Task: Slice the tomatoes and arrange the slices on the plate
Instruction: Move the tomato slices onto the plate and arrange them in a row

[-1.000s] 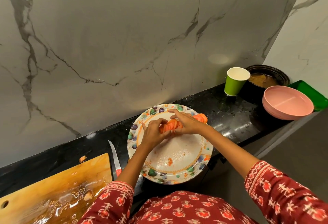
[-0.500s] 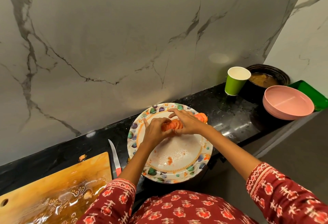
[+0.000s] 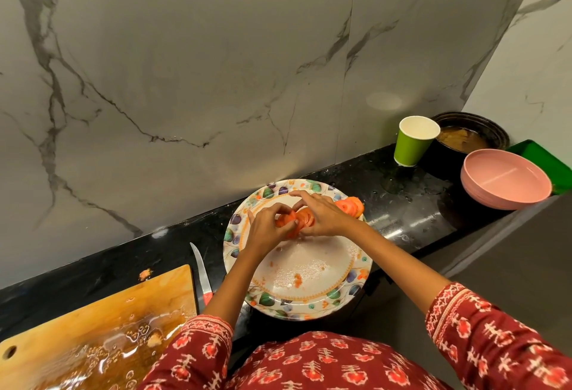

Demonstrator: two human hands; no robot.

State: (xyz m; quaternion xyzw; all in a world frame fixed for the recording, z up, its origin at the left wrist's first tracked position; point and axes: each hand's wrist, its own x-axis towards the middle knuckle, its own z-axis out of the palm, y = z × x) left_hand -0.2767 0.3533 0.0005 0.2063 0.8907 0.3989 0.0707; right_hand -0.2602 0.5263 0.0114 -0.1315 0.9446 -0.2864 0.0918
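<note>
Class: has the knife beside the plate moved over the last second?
No. The knife lies in the same gap between cutting board and plate.

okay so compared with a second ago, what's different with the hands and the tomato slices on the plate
Little has moved. The left hand has edged toward the right hand, and both keep pinching the row of tomato slices at the far side of the plate, pressing it closer together. Nothing was picked up or let go. The knife, cutting board, green cup and pink bowl stayed put.
</note>
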